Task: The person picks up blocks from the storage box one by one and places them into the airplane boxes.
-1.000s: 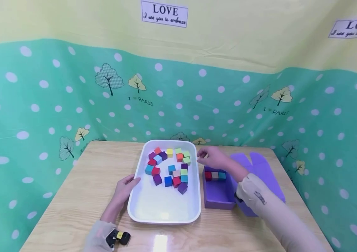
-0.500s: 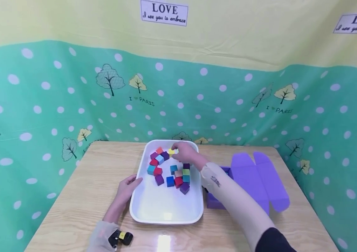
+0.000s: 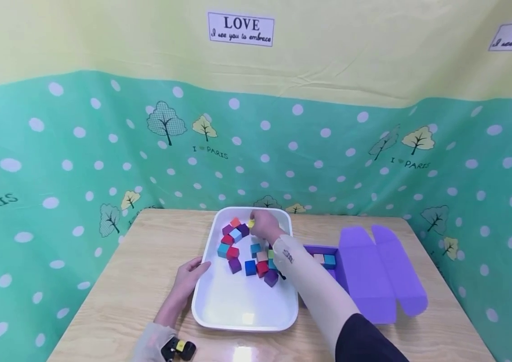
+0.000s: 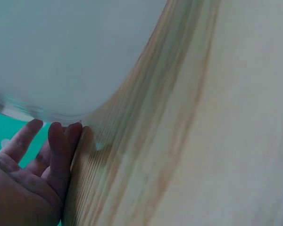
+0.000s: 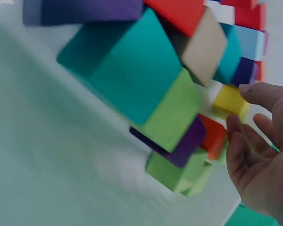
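A white tray (image 3: 219, 322) holds several coloured cubes, mostly in its far half. At its left side my left hand (image 3: 187, 277) grips the rim, thumb over the edge and fingers against the outer wall, as the left wrist view shows. Over the tray's far right corner, my right hand (image 3: 265, 225) pinches a yellow cube (image 5: 228, 102) between thumb and fingertips. Close by in the right wrist view are an orange-red cube (image 5: 213, 136) and a light green cube (image 5: 172, 169). My right hand and forearm hide some cubes in the head view.
Right of the tray stands an open purple box with its lid (image 3: 364, 271) folded out to the right. A teal cube (image 3: 329, 261) and a tan one lie inside; my right forearm covers part of the box. Polka-dot cloth (image 3: 265, 151) hangs behind the wooden table (image 3: 156, 236).
My right hand has moved left from beside the tray's right rim to the yellow cube inside. The left hand stays on the rim. The head view has shifted slightly.
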`<action>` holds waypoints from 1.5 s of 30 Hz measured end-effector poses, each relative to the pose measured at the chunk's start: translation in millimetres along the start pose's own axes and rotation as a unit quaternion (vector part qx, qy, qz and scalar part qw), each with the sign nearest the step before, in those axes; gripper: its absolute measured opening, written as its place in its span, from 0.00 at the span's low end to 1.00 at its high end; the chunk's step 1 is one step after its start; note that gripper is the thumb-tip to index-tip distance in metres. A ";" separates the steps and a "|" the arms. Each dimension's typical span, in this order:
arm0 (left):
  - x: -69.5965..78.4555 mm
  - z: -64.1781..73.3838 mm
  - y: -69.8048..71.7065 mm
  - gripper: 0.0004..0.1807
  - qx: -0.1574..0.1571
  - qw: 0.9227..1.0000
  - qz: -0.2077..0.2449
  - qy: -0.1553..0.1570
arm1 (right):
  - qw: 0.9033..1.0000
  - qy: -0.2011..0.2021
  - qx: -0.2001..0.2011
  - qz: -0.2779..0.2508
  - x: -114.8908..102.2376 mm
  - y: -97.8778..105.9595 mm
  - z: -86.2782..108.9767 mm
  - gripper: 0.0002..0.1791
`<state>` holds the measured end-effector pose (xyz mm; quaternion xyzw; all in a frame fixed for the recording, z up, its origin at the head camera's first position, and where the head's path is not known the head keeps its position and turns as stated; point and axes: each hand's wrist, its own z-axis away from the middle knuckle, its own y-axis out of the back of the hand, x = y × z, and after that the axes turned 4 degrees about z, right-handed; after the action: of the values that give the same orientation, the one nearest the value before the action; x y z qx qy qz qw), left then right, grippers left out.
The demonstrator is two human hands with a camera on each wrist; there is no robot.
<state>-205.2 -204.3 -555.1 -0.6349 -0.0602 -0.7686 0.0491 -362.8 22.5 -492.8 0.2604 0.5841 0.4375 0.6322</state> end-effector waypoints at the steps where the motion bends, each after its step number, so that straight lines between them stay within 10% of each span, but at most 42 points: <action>1: -0.6 1.6 -0.7 0.32 -0.002 1.000 0.002 0.003 | 1.000 -0.004 0.004 0.008 1.9 -3.5 -1.0 0.25; 11: -1.3 5.5 -9.3 0.31 -0.005 1.000 -0.001 0.008 | 0.999 -0.041 0.029 0.006 17.3 -13.4 -1.4 0.13; 20: 0.9 2.6 -9.3 0.30 -0.003 1.000 -0.007 0.009 | 0.999 -0.042 -0.006 -0.029 14.2 10.1 2.3 0.21; 45: 7.9 -3.4 2.5 0.30 -0.001 1.000 -0.010 0.009 | 0.972 0.211 -0.051 0.090 32.0 117.4 108.4 0.18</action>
<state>-209.6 -207.2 -547.9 -0.6272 -0.0654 -0.7750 0.0419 -289.4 126.3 -390.8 0.1808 0.6557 0.5667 0.4651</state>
